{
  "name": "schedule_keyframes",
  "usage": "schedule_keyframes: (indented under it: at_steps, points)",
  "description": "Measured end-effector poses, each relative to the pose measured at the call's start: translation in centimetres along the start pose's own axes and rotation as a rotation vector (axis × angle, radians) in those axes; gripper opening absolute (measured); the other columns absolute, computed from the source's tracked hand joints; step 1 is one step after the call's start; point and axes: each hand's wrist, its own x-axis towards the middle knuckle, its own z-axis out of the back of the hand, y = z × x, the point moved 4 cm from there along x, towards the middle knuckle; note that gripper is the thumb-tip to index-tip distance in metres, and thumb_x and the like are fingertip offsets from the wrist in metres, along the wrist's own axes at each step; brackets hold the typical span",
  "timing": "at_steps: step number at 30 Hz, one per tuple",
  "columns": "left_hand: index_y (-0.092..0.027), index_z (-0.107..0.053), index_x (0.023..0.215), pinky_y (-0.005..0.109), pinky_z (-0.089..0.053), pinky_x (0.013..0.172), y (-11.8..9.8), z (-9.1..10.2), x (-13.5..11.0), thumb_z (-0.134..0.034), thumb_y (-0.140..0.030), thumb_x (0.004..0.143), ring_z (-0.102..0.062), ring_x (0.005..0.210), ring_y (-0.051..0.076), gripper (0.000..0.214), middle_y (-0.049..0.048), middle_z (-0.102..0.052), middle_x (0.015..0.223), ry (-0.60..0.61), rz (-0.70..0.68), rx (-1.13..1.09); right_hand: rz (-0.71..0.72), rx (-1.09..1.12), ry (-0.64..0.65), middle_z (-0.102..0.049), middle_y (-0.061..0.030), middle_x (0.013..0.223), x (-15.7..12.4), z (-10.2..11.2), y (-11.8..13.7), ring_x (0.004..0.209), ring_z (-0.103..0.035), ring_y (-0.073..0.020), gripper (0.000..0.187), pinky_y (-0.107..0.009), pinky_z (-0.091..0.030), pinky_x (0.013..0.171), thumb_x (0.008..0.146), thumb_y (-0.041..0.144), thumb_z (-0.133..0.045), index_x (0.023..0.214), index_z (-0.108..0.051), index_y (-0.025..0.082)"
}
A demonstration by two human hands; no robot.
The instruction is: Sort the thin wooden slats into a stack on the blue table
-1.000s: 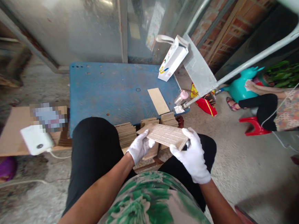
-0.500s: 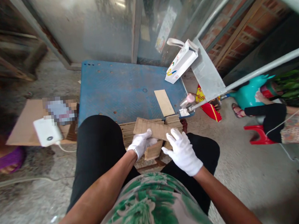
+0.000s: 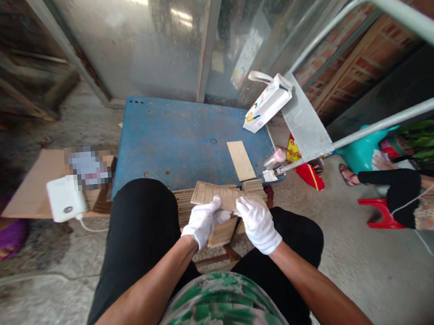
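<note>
Between my two white-gloved hands is a thin tan wooden board [image 3: 214, 193] with a ribbed face. My left hand [image 3: 202, 221] is closed on its near edge, thumb on top. The fingers of my right hand [image 3: 257, 224] are drawn together at the board's near edge, right of the middle. Behind and under it stand thin boards packed on edge, a left stack [image 3: 183, 207] and a smaller right stack [image 3: 253, 185]. Below my hands, between my knees, another tan board [image 3: 221, 234] leans at a slant, partly hidden by my left glove.
A blue table [image 3: 170, 136] bears a pale flat board [image 3: 241, 160], a white paper bag [image 3: 268, 106] and a pink-capped bottle [image 3: 275, 158]. A metal rail [image 3: 386, 119] crosses at right. Left, a white device [image 3: 65, 199] lies on cardboard [image 3: 27, 190]. A person sits on a red stool [image 3: 380, 212].
My right hand has gone from spread fingers to fingers drawn together at the board's near edge. The board has turned slightly, and the view has shifted upward.
</note>
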Motion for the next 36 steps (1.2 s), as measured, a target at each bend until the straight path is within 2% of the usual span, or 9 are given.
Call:
schedule_keyframes:
  at_steps: [3,6,11,14,18,22,27,32,36]
  points:
    - [-0.01,-0.063,0.098,0.027,-0.055,0.066,-0.4,-0.3,-0.2,-0.074,-0.043,0.072,-0.067,0.07,0.017,0.043,0.0118,-0.072,0.09,0.046,0.001,0.052,-0.127,0.109,0.028,-0.069,-0.0072,0.107,0.4,-1.1,-0.7,0.096,-0.066,-0.0198,0.028,-0.03,-0.051,0.087,0.094,0.016,-0.046,0.113,-0.067,0.019]
    - [-0.012,-0.066,0.097,0.028,-0.052,0.073,-0.4,-0.2,0.2,-0.07,-0.056,0.069,-0.067,0.08,0.019,0.052,0.0117,-0.071,0.094,0.079,-0.076,0.243,-0.49,0.392,0.079,-0.071,-0.0073,0.097,0.1,-2.8,-2.4,0.086,-0.068,-0.0205,0.025,-0.029,-0.052,0.082,0.091,0.028,-0.051,0.106,-0.07,0.019]
    - [-0.014,-0.069,0.09,0.036,-0.044,0.091,0.2,2.1,1.8,-0.065,-0.053,0.073,-0.062,0.102,0.03,0.043,0.0136,-0.07,0.102,-0.273,-0.231,0.688,-0.883,0.796,0.06,-0.071,-0.0082,0.098,-1.0,-4.4,-4.0,0.094,-0.066,-0.0229,0.034,-0.034,-0.051,0.088,0.084,0.044,-0.052,0.093,-0.07,0.017]
    - [-0.015,-0.069,0.095,0.035,-0.047,0.088,1.7,2.3,2.6,-0.063,-0.058,0.074,-0.063,0.102,0.029,0.048,0.0129,-0.071,0.102,-0.124,-0.159,0.494,-1.034,1.023,0.046,-0.071,-0.0089,0.097,-1.4,-4.6,-4.3,0.096,-0.065,-0.0244,0.039,-0.037,-0.049,0.092,0.076,0.052,-0.058,0.088,-0.069,0.017]
    - [-0.012,-0.066,0.105,0.034,-0.051,0.083,2.8,1.2,3.2,-0.071,-0.054,0.07,-0.066,0.092,0.025,0.055,0.0121,-0.071,0.097,0.159,-0.078,0.075,-1.074,1.073,0.057,-0.07,-0.0116,0.1,-1.4,-4.9,-4.1,0.098,-0.064,-0.0249,0.052,-0.036,-0.048,0.092,0.071,0.061,-0.061,0.092,-0.069,0.014]
    - [-0.011,-0.064,0.097,0.033,-0.055,0.074,3.3,1.3,3.9,-0.077,-0.041,0.068,-0.068,0.081,0.022,0.044,0.0111,-0.071,0.085,0.119,-0.007,-0.135,-1.026,0.982,0.197,-0.068,-0.012,0.104,-0.5,-5.0,-3.0,0.101,-0.062,-0.0248,0.06,-0.035,-0.046,0.093,0.075,0.064,-0.053,0.1,-0.067,0.012]
    - [-0.011,-0.064,0.092,0.032,-0.056,0.065,3.5,2.2,4.1,-0.077,-0.039,0.068,-0.068,0.071,0.021,0.04,0.0102,-0.071,0.079,0.032,0.009,-0.064,-0.904,0.539,0.392,-0.049,-0.0172,0.136,0.8,-4.2,-0.3,0.123,-0.05,-0.0289,0.09,-0.037,-0.041,0.102,0.071,0.062,-0.062,0.141,-0.038,0.011]
    - [-0.011,-0.067,0.084,0.029,-0.054,0.066,2.5,2.4,3.2,-0.075,-0.05,0.065,-0.068,0.074,0.022,0.045,0.0108,-0.072,0.079,-0.044,-0.063,0.154,-0.732,0.475,0.521,-0.036,-0.0253,0.143,0.6,-5.0,2.2,0.131,-0.04,-0.0337,0.11,-0.039,-0.037,0.106,0.063,0.055,-0.073,0.145,-0.026,-0.001]
    - [-0.01,-0.067,0.083,0.03,-0.053,0.068,2.1,2.2,3.2,-0.072,-0.057,0.063,-0.066,0.071,0.021,0.051,0.0105,-0.072,0.079,-0.033,-0.086,0.293,-0.724,0.5,0.529,-0.03,-0.0265,0.145,0.2,-6.0,2.4,0.134,-0.035,-0.0334,0.114,-0.037,-0.034,0.11,0.063,0.048,-0.072,0.146,-0.017,-0.007]
